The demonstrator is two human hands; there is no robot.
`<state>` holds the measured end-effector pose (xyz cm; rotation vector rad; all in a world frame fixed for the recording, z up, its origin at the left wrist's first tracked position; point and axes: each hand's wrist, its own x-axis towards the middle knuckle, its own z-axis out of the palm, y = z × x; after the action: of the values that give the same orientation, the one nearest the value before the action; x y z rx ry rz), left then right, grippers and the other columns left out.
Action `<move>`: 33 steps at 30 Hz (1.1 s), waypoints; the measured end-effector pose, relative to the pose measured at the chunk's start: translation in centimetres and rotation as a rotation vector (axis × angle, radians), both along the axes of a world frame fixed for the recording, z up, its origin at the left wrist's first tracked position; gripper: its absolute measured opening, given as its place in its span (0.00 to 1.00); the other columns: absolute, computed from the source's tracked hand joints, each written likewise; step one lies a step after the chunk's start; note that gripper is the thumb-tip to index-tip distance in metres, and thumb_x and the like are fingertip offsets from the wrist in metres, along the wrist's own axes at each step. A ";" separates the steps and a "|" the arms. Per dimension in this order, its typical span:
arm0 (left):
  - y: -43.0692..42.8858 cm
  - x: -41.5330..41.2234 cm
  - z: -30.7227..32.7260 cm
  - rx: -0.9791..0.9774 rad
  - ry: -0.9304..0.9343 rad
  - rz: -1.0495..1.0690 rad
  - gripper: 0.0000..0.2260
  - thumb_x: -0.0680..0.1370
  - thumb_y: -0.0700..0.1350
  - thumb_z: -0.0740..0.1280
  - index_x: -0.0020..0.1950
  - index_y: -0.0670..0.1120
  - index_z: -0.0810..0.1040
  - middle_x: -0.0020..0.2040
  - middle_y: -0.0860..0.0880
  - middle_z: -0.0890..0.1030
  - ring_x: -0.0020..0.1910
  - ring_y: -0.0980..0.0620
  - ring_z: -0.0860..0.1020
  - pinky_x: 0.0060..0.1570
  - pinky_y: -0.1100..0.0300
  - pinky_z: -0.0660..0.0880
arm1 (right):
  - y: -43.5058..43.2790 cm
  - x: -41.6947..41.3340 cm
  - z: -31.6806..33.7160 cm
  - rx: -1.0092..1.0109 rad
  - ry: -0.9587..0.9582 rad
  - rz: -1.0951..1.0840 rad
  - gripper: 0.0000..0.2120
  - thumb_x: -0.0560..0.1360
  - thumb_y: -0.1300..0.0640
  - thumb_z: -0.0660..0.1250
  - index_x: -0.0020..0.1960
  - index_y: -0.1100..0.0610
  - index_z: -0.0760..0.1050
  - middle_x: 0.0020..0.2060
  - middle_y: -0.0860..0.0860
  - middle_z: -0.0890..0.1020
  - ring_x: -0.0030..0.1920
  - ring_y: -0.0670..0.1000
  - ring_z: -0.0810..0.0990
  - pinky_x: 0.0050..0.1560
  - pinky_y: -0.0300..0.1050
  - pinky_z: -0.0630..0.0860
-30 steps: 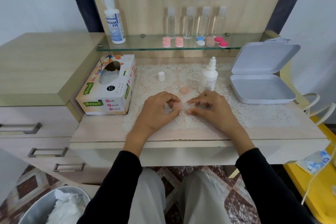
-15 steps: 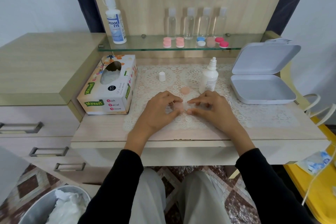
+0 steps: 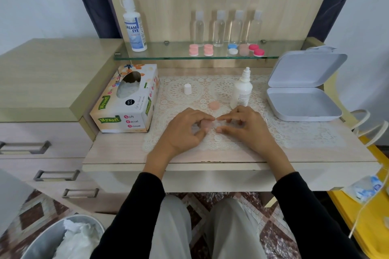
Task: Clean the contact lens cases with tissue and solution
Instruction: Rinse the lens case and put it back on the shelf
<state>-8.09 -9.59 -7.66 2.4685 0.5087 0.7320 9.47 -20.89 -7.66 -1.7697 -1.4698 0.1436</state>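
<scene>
Hands together; left hand (image 3: 181,130) pinches pink lens case (image 3: 205,124); right hand (image 3: 244,126) grip unclear; uncapped solution bottle (image 3: 242,91) behind could topple.

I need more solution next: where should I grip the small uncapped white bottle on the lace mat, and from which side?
Probably grip the bottle round its straight lower body, below the shoulder, coming from its right with the right hand. It stands upright, bare nozzle on top, and the loose peach cap lies at its left.
</scene>
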 end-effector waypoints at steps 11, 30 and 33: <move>0.3 0.2 0.0 -0.018 0.005 0.122 0.15 0.70 0.57 0.73 0.53 0.52 0.80 0.46 0.57 0.78 0.47 0.59 0.73 0.49 0.61 0.70 | 0.0 -0.1 0.0 0.002 -0.030 -0.009 0.15 0.65 0.41 0.75 0.49 0.42 0.83 0.39 0.42 0.77 0.44 0.40 0.71 0.40 0.36 0.65; 0.1 0.0 0.0 0.008 -0.002 0.119 0.20 0.69 0.64 0.65 0.55 0.54 0.77 0.49 0.58 0.77 0.49 0.59 0.72 0.49 0.58 0.73 | -0.1 0.0 0.1 0.000 -0.025 -0.003 0.15 0.65 0.41 0.75 0.50 0.44 0.83 0.40 0.41 0.77 0.44 0.38 0.71 0.40 0.37 0.65; 0.0 0.0 0.0 0.015 0.006 0.103 0.18 0.70 0.62 0.66 0.53 0.53 0.78 0.48 0.58 0.78 0.49 0.58 0.73 0.50 0.55 0.73 | -0.1 0.0 0.1 0.001 -0.023 -0.002 0.15 0.65 0.41 0.75 0.50 0.44 0.83 0.40 0.41 0.77 0.44 0.38 0.71 0.41 0.38 0.65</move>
<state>-8.08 -9.58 -7.65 2.4743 0.6393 0.7718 9.44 -20.98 -7.60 -1.7776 -1.4837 0.1218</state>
